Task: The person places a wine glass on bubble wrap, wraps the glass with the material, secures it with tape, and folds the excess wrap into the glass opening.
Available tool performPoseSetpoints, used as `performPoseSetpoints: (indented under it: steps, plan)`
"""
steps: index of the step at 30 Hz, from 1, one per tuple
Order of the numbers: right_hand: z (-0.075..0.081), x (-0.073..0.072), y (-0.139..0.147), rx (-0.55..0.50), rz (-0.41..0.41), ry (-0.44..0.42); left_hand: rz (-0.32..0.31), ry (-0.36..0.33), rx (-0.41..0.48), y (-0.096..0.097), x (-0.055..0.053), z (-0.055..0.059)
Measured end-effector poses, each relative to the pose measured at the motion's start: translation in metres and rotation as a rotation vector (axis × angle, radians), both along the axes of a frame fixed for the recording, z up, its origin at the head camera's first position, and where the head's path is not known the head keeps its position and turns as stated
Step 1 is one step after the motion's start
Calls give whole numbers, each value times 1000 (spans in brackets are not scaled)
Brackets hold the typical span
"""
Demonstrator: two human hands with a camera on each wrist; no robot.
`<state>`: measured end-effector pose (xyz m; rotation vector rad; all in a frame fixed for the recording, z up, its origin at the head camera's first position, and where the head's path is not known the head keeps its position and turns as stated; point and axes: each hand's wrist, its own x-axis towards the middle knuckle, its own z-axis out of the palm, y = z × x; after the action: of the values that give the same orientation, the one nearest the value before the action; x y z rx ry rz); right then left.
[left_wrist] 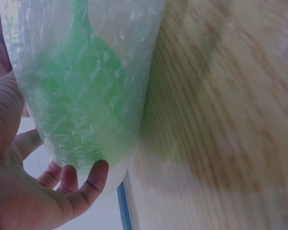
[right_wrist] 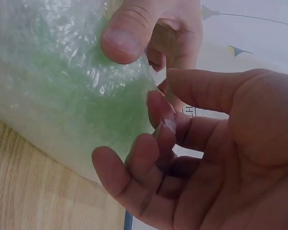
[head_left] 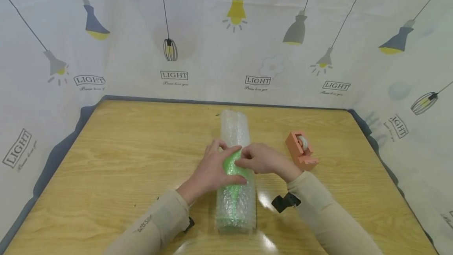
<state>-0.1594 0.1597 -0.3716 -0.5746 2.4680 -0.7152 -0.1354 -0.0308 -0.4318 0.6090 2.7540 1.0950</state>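
A roll of clear bubble wrap (head_left: 235, 204) lies lengthwise on the table, wrapped round a green goblet-shaped thing (left_wrist: 84, 91) with a bowl and a narrow stem. My left hand (head_left: 212, 168) rests on the wrap from the left, thumb and index finger spread over its top, the other fingers bent at its far side. From the right, my right hand (head_left: 263, 158) reaches over the roll's middle, fingers curled. A small piece of clear tape (right_wrist: 169, 125) shows at its fingers in the right wrist view, close beside the wrap. The wrap blurs the goblet's outline.
An orange tape dispenser (head_left: 301, 150) with a tape roll stands right of the bubble wrap. Behind the wooden table (head_left: 141, 137) hangs a pale backdrop (head_left: 209, 50) printed with lamps. Small dark specks lie on the table's left part.
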Motion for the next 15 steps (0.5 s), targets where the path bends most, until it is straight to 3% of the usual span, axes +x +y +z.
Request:
performPoseSetpoints:
  steps: [8,15]
  plan:
    - [-7,5,-12,41,-116,85,-5,18,-11,0,1,0]
    - [-9,2,-13,67,-220,35,-9,24,-28,0,0,0]
